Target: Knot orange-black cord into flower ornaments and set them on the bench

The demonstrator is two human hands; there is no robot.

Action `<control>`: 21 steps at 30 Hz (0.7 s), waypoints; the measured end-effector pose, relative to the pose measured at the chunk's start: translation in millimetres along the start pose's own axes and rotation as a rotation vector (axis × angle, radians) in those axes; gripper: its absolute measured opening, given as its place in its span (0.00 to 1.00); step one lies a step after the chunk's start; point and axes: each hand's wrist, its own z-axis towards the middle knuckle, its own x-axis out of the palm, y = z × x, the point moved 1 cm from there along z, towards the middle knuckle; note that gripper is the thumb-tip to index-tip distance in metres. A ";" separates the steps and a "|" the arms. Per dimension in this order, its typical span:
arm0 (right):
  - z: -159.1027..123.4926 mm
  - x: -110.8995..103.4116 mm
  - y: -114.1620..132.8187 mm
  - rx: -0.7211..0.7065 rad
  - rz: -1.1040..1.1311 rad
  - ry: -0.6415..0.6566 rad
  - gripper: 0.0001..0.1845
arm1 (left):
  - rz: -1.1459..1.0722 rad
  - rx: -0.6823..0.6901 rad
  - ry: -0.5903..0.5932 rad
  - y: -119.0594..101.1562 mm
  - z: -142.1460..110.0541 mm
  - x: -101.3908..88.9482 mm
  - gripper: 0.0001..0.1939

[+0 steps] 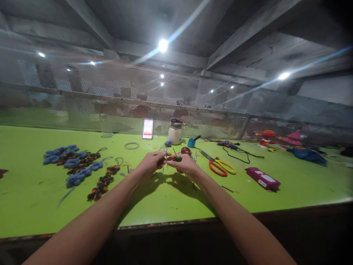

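My left hand (153, 162) is closed in a pinch above the green table, and a small loop of blue yarn (165, 150) stands up at its fingertips. My right hand (185, 164) meets it fingertip to fingertip, its fingers curled round a slim tool with a green handle (178, 159), which looks like a crochet hook. The fingers cover most of the yarn and the tool's tip. Just behind my right hand lies a ball of dark red multicoloured yarn (186, 150). Blue crocheted strips (85, 173) and black-orange crocheted strips (101, 187) lie to the left.
Scissors with red and yellow handles (220, 167) and a purple pouch-like item (263, 179) lie right. Behind stand a lit phone (147, 129), a lidded jar (174, 133) and a blue pot (191, 142). A corded tool (228, 145) lies near a perforated screen (132, 95).
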 end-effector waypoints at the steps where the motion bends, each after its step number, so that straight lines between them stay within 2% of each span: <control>1: 0.0 2.3 -1.0 -0.003 0.010 0.007 0.18 | 0.004 0.004 -0.002 0.8 0.5 0.3 0.20; 8: -0.2 1.2 1.4 -0.029 0.266 0.102 0.14 | -0.058 -0.076 0.005 -8.7 -4.2 4.8 0.19; 12: 0.0 -9.9 7.1 -0.060 0.367 0.061 0.13 | 0.014 -0.169 0.034 -10.8 -5.8 2.0 0.23; 16: 0.4 -20.8 11.3 -0.073 0.401 0.046 0.13 | 0.158 -0.122 0.030 -7.6 -4.3 -2.2 0.17; 21: 3.1 -28.7 11.4 -0.064 0.439 0.039 0.14 | 0.269 -0.097 -0.069 -6.4 -0.9 -6.7 0.13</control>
